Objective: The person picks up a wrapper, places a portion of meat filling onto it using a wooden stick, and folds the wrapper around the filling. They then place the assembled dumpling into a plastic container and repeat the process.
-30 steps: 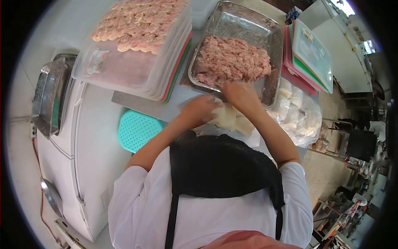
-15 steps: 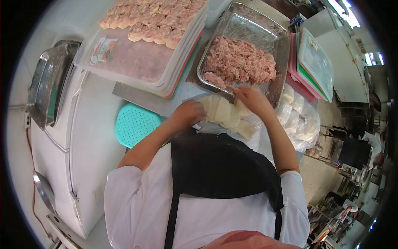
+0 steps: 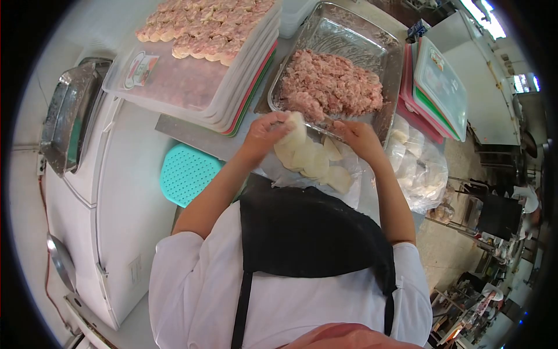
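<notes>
A round dough wrapper (image 3: 296,129) hangs from the fingers of my left hand (image 3: 266,135), raised near the front edge of the metal tray (image 3: 390,119). My right hand (image 3: 356,137) pinches a thin tool, its far end at the minced meat (image 3: 331,84) along the tray's near side; the tool is mostly hidden. Between my hands and my body, more pale round wrappers (image 3: 314,160) lie overlapping on clear plastic.
Stacked plastic containers (image 3: 174,87) stand at the left, with rows of filled dumplings (image 3: 203,26) on top. A turquoise perforated board (image 3: 189,174) is below them. Colored lids (image 3: 439,87) and a plastic bag of pale pieces (image 3: 415,168) are at the right.
My left hand has risen from the wrappers and now holds one up beside the tray. My right hand has shifted slightly, and the meat near the tray's front edge is displaced.
</notes>
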Demonstrator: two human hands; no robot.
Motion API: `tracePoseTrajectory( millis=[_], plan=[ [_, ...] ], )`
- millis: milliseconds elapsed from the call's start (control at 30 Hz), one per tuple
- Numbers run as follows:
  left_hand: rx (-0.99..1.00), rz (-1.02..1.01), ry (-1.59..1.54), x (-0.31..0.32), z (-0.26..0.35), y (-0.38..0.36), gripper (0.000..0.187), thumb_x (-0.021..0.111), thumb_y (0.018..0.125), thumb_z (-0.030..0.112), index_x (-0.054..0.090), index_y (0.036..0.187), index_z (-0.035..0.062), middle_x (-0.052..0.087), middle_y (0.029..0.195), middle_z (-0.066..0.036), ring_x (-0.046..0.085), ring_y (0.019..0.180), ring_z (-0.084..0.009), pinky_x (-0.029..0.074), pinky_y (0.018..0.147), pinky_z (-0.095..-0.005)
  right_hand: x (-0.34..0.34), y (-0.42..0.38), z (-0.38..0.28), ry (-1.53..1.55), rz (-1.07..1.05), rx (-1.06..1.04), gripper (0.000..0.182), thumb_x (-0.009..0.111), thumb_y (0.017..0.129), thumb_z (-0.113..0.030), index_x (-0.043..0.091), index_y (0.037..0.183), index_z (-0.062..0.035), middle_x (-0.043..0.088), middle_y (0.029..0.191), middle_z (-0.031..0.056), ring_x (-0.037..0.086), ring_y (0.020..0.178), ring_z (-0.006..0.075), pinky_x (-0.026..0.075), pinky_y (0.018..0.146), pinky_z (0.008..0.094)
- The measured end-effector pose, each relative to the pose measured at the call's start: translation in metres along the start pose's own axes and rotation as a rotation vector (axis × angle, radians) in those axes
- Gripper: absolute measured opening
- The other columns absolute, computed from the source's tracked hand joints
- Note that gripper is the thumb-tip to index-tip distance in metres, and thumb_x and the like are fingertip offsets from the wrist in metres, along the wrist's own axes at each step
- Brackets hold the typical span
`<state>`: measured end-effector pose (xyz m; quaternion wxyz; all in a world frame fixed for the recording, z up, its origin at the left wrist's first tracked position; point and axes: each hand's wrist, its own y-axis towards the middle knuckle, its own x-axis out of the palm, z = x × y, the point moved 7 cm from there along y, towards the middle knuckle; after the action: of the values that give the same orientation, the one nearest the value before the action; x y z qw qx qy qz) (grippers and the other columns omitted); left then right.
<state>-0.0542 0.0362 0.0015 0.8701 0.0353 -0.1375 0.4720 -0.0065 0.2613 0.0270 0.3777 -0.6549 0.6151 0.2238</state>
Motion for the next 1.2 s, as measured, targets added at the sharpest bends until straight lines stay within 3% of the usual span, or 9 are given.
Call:
tracePoseTrajectory(
  millis=[133,233,467,567,767,867,1000,1033,1200],
  plan=[
    [0.655,-0.31,0.988,0.047,0.011,-0.01,0.022,0.061,0.087,0.019,0.066,0.101,0.004,0.066,0.102,-0.008,0.059,0.1,-0.0248,0.045,0.089,-0.0386,-0.035,-0.002,-0.036,-0.281,0.196,-0.173,0.032,0.052,0.093,-0.031,0.069,0.096,-0.0044,0.065,0.081,0.0203,0.065,0.078,0.035,0.05,0.068,0.0425],
    [0.681,-0.458,0.993,0.058,-0.017,-0.021,0.021,0.062,0.084,0.017,0.067,0.1,0.0051,0.065,0.106,-0.01,0.058,0.101,-0.0274,0.044,0.089,-0.0412,-0.011,0.02,-0.04,-0.709,0.11,-0.144,0.032,0.051,0.093,-0.03,0.067,0.08,-0.0048,0.065,0.076,0.0169,0.065,0.076,0.0343,0.05,0.069,0.0435],
    [0.711,-0.259,1.009,0.032,0.014,-0.004,0.021,0.06,0.087,0.017,0.065,0.102,0.0032,0.065,0.11,-0.01,0.06,0.1,-0.0247,0.044,0.091,-0.0383,0.02,0.011,-0.023,-0.15,0.041,-0.117,0.035,0.052,0.094,-0.033,0.069,0.087,-0.003,0.063,0.068,0.0148,0.065,0.068,0.0301,0.048,0.066,0.0425],
    [-0.007,-0.14,-0.092,0.002,0.002,0.027,0.028,0.061,0.088,0.019,0.062,0.111,0.0026,0.066,0.105,-0.008,0.062,0.098,-0.0197,0.049,0.085,-0.0341,0.009,-0.005,-0.019,0.2,0.111,-0.027,0.036,0.052,0.095,-0.032,0.069,0.09,0.0001,0.056,0.061,0.0076,0.055,0.061,0.0128,0.043,0.059,0.0296],
    [-0.105,-0.102,-0.421,0.033,0.044,0.057,0.041,0.048,0.097,0.029,0.051,0.126,0.001,0.059,0.119,-0.01,0.059,0.107,-0.0196,0.047,0.093,-0.0351,-0.029,-0.026,-0.031,0.742,0.338,0.125,0.033,0.055,0.097,-0.031,0.068,0.097,-0.0004,0.044,0.065,-0.0084,0.037,0.058,0.0016,0.031,0.053,0.0183],
    [-0.098,-0.165,-0.775,0.058,0.057,0.075,0.05,0.036,0.099,0.035,0.044,0.132,-0.0014,0.054,0.128,-0.014,0.05,0.122,-0.026,0.036,0.107,-0.0407,-0.029,-0.028,-0.038,0.894,0.354,0.091,0.031,0.055,0.096,-0.029,0.067,0.103,-0.0006,0.052,0.066,-0.0028,0.043,0.059,0.0045,0.037,0.054,0.0228],
    [-0.045,-0.125,-1.017,0.066,0.082,0.092,0.068,0.031,0.095,0.056,0.045,0.129,-0.0021,0.054,0.127,-0.016,0.047,0.122,-0.0312,0.035,0.105,-0.0471,-0.024,-0.026,-0.035,0.214,0.546,-0.155,0.031,0.055,0.095,-0.028,0.065,0.107,-0.0013,0.056,0.075,0.0059,0.053,0.065,0.0177,0.042,0.056,0.0301],
    [0.094,-0.655,-1.206,0.062,0.081,0.099,0.074,0.032,0.092,0.063,0.048,0.124,-0.0023,0.056,0.12,-0.017,0.051,0.114,-0.0326,0.037,0.102,-0.0462,-0.034,-0.033,-0.043,0.097,0.535,-0.175,0.029,0.056,0.094,-0.026,0.065,0.107,-0.002,0.058,0.076,0.0117,0.058,0.07,0.0253,0.045,0.06,0.0348],
    [0.001,-0.381,-1.11,0.029,0.023,0.134,0.078,0.033,0.091,0.065,0.048,0.125,-0.0026,0.056,0.117,-0.018,0.05,0.112,-0.0327,0.035,0.103,-0.0464,-0.062,-0.06,-0.067,-0.359,0.434,-0.131,0.026,0.057,0.09,-0.019,0.062,0.111,-0.0058,0.062,0.084,0.0163,0.062,0.078,0.0367,0.05,0.065,0.0427]
  ],
)
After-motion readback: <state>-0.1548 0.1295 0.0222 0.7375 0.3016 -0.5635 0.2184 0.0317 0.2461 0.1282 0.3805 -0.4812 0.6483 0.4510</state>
